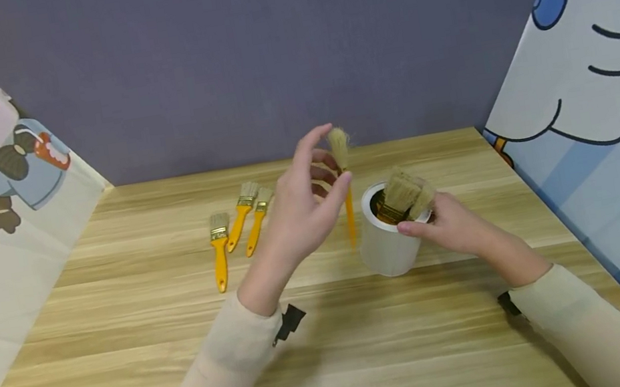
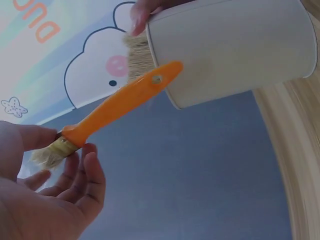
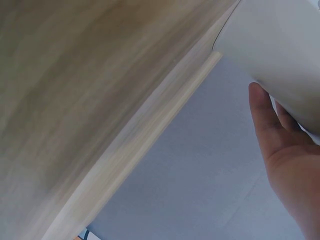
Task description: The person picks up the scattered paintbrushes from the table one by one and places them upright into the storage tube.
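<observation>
In the head view, my left hand (image 1: 307,211) pinches a paintbrush (image 1: 350,211) near its metal ferrule, bristles up and orange handle pointing down. The left wrist view shows the thumb and fingers around the ferrule, the handle (image 2: 115,107) overlapping the can there. A white can (image 1: 389,252) stands upright on the table, just right of that brush. Paintbrushes (image 1: 402,196) stick out of its mouth, bristles up, their handles mostly hidden inside. My right hand (image 1: 457,224) grips the can at its right side, with the thumb at the near rim. In the right wrist view its fingers (image 3: 265,117) lie against the can wall.
Three more orange-handled paintbrushes lie left of my left hand on the wooden table (image 1: 147,354): a wide one (image 1: 221,261), a middle one (image 1: 239,226) and a narrow one (image 1: 256,230). A dark wall (image 1: 276,57) rises behind, with cartoon-printed panels at both sides.
</observation>
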`<state>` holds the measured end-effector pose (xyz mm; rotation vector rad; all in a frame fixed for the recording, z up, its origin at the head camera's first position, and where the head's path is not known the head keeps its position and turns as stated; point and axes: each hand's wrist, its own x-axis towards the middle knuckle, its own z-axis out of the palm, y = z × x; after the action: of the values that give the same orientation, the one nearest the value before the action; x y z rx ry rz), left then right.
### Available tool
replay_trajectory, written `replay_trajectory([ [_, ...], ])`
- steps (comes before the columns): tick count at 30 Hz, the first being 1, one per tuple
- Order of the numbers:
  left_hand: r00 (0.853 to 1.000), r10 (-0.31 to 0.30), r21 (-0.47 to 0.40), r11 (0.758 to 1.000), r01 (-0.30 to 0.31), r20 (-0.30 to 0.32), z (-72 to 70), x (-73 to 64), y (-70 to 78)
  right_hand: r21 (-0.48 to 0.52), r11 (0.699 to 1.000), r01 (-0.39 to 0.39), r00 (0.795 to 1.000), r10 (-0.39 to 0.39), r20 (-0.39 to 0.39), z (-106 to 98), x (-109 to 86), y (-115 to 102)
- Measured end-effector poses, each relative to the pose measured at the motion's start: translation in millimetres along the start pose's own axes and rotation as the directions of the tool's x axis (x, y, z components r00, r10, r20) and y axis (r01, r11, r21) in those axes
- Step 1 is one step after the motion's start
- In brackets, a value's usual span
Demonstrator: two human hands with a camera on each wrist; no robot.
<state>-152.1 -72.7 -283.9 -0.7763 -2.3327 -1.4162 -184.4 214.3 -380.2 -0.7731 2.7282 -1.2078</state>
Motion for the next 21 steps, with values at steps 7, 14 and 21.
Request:
replay_trajectory([
  [7,0.989,0.126,-0.053,0.99,-0.131,-0.079,8.6,9.6,-3.7,0.004,1.0,0.005,1.0,-0.005,0.004,-0.3,0.9,-1.2],
  [14,0.978,0.179,-0.065,0.98,-0.187,-0.111,9.8,15.9,-2.6,-0.004,1.0,-0.004,1.0,0.004,-0.004,-0.7,0.2,-2.8],
  [21,0.968,0.214,-0.059,0.973,-0.223,-0.128,11.7,22.9,0.9,0.003,1.0,0.02,1.0,-0.02,-0.006,-0.2,0.7,-1.6],
])
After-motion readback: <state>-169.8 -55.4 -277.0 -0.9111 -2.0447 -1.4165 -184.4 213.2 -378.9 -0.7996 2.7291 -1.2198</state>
